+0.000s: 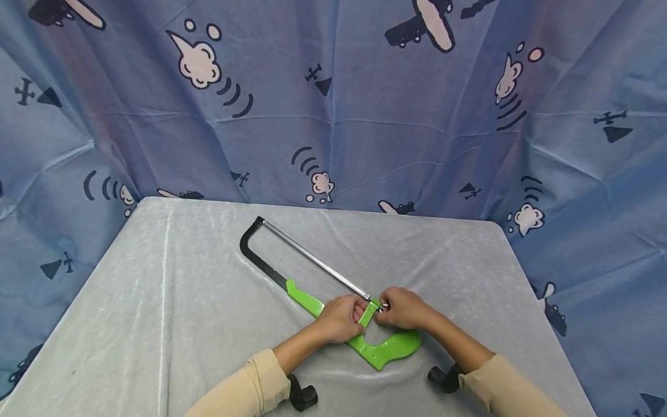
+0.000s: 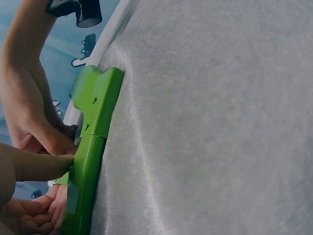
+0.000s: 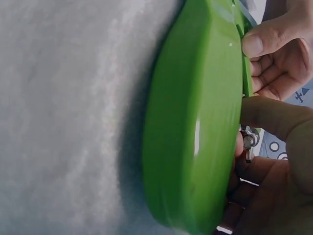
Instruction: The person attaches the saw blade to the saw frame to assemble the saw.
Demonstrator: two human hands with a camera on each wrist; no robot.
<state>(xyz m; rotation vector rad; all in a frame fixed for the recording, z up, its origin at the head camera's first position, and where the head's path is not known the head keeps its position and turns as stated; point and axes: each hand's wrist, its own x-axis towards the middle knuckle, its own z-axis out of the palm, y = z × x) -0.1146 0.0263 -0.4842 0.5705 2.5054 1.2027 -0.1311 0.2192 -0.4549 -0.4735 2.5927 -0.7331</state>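
Observation:
A hacksaw with a green handle, a black bowed front frame and a straight silver blade lies slanted on the table. My left hand holds its green frame beside the grip, the thumb pressing on the green edge in the left wrist view. At the blade's handle end, my right hand has its fingers around a small metal wing nut. Those fingers partly cover the nut in the head view. The green grip fills the middle of the right wrist view.
A pale grey cloth covers the table. Behind and beside it hangs a blue patterned curtain. Black camera mounts sit by both wrists.

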